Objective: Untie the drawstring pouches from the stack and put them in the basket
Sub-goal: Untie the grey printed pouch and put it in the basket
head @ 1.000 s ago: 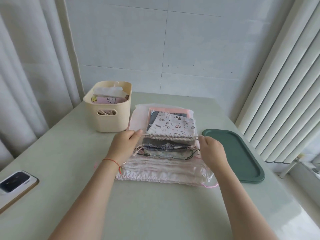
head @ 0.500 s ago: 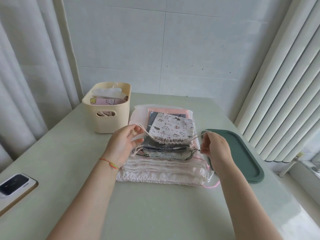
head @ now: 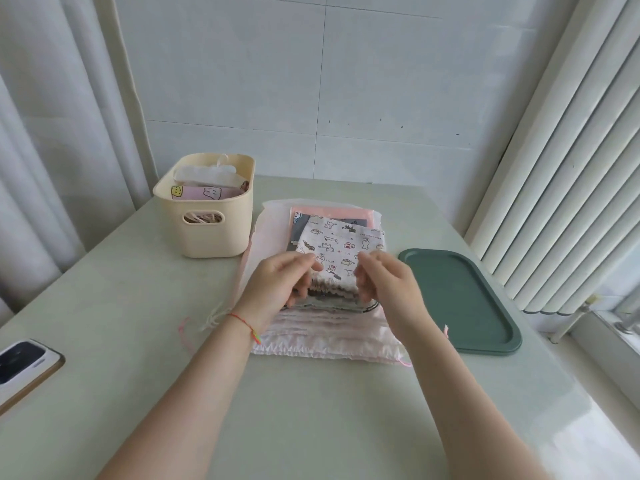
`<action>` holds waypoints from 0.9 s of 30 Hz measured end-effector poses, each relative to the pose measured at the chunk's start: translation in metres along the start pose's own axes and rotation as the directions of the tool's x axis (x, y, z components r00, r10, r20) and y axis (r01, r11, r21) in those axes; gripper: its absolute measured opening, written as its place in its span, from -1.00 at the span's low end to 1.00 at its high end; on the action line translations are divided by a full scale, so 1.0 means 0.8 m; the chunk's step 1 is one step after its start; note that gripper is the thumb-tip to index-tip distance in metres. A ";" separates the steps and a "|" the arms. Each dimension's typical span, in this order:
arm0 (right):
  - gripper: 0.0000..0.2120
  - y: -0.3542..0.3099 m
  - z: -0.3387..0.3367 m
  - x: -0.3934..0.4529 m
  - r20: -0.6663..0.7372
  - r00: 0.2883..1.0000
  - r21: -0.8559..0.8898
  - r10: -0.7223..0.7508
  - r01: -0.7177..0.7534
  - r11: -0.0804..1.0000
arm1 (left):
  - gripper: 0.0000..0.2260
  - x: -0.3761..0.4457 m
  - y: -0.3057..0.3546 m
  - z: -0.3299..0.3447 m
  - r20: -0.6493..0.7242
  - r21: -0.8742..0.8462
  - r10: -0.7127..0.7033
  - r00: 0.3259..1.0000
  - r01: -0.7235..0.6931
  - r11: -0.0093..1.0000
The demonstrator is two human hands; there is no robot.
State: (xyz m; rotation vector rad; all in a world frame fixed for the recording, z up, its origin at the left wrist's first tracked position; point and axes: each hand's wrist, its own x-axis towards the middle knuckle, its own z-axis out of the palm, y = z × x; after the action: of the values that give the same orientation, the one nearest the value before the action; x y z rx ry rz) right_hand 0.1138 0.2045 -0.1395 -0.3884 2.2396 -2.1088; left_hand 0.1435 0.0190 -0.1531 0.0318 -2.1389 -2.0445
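Observation:
A stack of drawstring pouches (head: pixel 322 323) lies flat in the middle of the table. On top is a small white pouch with cartoon prints (head: pixel 341 242). My left hand (head: pixel 280 282) and my right hand (head: pixel 384 280) both grip its gathered near edge, fingers curled over the ruffle, close together. Grey and pink pouches lie under it. The cream basket (head: pixel 204 230) stands to the back left and holds a white pouch and a pink one.
A dark green tray (head: pixel 460 299) lies right of the stack. A phone (head: pixel 20 367) rests near the table's left edge. Loose pink cords (head: pixel 199 323) trail left of the stack. Curtains hang left, vertical blinds right.
Both hands let the cords go slack and came inward from the pouch's sides to its gathered edge. The cords that were stretched tight are now loose.

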 end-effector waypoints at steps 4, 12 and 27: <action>-0.66 0.013 -0.003 0.007 -0.080 0.982 -0.495 -0.172 0.111 0.862 | -0.78 0.008 -0.012 -0.015 -0.141 0.407 0.207 0.968 -0.135 0.904; -0.79 0.016 -0.015 0.012 -0.077 0.965 -0.614 -0.252 0.153 0.774 | -0.75 0.012 -0.014 -0.025 -0.246 0.505 0.285 0.927 -0.129 0.854; -0.87 -0.059 0.003 0.047 0.271 0.954 -0.519 -0.131 0.259 0.814 | -0.71 0.029 0.070 0.024 0.140 0.310 0.108 0.984 -0.147 0.940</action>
State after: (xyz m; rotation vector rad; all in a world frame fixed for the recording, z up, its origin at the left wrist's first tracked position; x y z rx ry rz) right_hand 0.0851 0.1921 -0.0882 -0.8669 2.7209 -1.3384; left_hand 0.1241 0.0374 -0.0957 -0.1871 -2.4540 -1.6508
